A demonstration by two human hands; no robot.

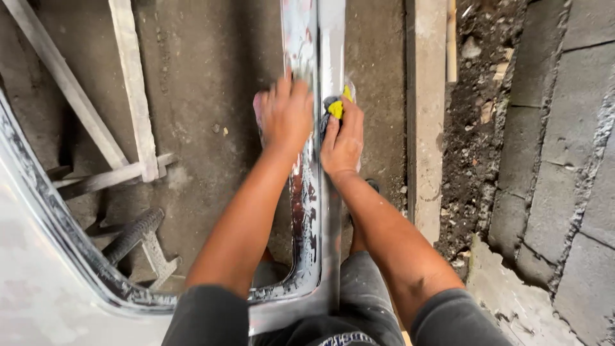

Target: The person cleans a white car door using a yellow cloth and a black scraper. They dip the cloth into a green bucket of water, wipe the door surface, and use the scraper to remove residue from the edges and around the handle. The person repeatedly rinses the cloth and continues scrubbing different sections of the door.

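Rough grey concrete floor (pixel 211 96) is lying under a long shiny metal frame rail (pixel 315 192). Left hand (pixel 285 115) is pressing flat on the rail, apparently steadying it, while right hand (pixel 343 141) is gripping a small yellow-and-black tool (pixel 335 107), possibly a scraper, against its edge.

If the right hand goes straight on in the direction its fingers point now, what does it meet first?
The right hand holds a yellow tool against the long metal strip, fingers pointing away from the person. Straight on, it would probably just slide further along that strip; nothing else seems to block the way up to the picture edge.
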